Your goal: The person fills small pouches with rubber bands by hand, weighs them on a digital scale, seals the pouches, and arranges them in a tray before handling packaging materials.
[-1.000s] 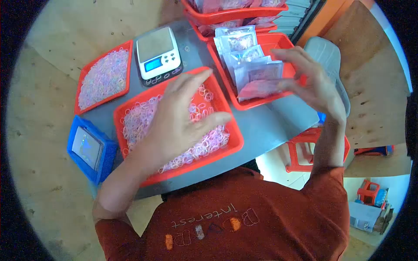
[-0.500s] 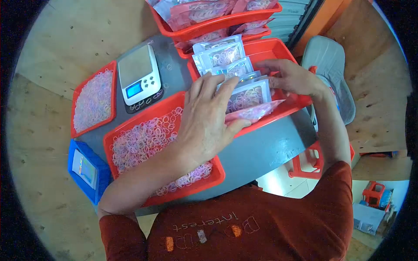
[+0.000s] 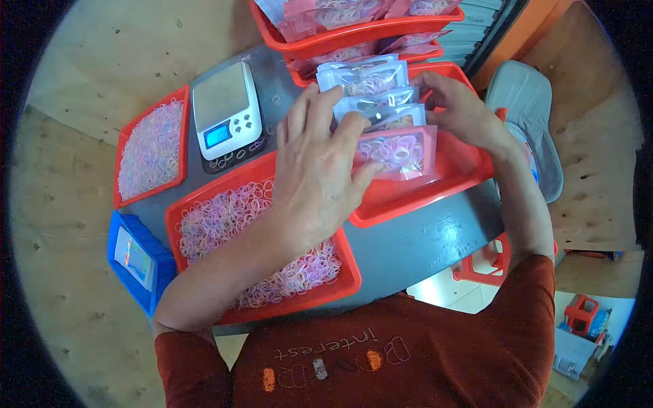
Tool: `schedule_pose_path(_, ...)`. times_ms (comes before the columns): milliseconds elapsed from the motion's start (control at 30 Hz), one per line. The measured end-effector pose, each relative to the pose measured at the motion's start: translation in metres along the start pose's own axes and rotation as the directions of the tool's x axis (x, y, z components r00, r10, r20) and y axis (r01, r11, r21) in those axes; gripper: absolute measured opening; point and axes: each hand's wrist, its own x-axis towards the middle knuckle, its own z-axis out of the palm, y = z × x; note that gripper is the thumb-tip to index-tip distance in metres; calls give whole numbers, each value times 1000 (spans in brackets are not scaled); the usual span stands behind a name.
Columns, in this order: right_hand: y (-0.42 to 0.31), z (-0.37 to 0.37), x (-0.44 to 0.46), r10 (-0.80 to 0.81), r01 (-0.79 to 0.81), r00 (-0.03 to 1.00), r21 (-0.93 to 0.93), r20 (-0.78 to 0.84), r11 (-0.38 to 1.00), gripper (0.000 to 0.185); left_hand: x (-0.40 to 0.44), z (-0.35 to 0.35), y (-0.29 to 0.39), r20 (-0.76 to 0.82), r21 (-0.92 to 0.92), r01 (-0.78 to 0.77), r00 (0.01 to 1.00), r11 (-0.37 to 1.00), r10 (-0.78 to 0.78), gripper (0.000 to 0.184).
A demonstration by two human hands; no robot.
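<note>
Packets [image 3: 391, 100] between the person's two hands [image 3: 314, 166]

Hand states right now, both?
Left hand: open, fingers spread, at the left edges of the filled bags.
Right hand: fingers curled at their right edges; whether it grips can't be told.
</note>
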Motion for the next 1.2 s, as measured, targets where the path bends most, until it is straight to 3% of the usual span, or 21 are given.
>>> schedule_pose_path(100, 11, 7, 5, -277, 218, 959, -474, -58, 853, 37, -4, 4, 3, 28, 15, -15, 999, 1000, 15, 50)
schedule_pose_path(200, -3, 9, 2, -9, 11, 1000, -80, 27, 997, 37, -7, 5, 4, 33, 21, -29, 999, 999, 28, 50)
schedule_pose_path(300, 18, 14, 10, -61, 57, 998, 228, 11, 972, 36, -5, 2, 4, 20, 51, -38, 999, 998, 37, 49)
schedule_pose_path(433, 14, 9, 15, -151, 159, 986, 126, -67, 979, 29, 1, -1, -1, -2, 113, -83, 996, 990, 84, 54)
schedule_pose_path(533, 10, 7, 19, -159, 165, 984, 88, -80, 982, 26, 3, 3, -6, -116, 49, -34, 992, 998, 40, 72)
schedule_pose_path(733, 4, 8, 16, -143, 150, 987, 117, -68, 982, 31, 5, 5, -14, -23, 130, -14, 1000, 991, 17, 105)
schedule_pose_path(1000, 2, 7, 10, 23, 38, 985, 351, -168, 936, 44, 4, 12, -21, 27, 46, -30, 999, 998, 28, 99)
schedule_pose_path(1200, 4, 12, 9, 12, 53, 988, 403, -156, 914, 46, 9, 8, -23, 78, 74, -83, 994, 994, 77, 92)
